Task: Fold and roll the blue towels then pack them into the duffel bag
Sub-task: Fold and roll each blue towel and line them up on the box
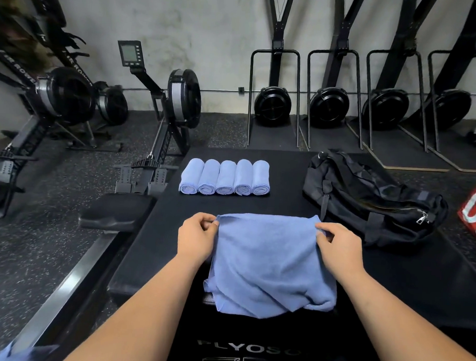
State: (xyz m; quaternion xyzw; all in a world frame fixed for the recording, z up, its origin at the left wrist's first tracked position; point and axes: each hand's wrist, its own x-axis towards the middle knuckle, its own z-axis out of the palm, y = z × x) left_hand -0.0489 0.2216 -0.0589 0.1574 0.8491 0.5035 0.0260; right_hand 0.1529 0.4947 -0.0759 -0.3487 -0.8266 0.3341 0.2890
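Left of the duffel bag [367, 197], on the same black surface [286, 177]: five rolled blue towels [225, 177], side by side in a touching row, finished but not yet packed. Left of the duffel bag and nearer the person: one loose blue towel [271, 263], rumpled, its far corners pinched by the left hand [196, 238] and the right hand [340, 247]. Outstanding, by estimate: fold and roll this towel, open the duffel bag, whose zip looks closed, and pack every roll.

Light blue towels [271, 263], black duffel bag [372, 197], black floor [65, 241] speckled white.
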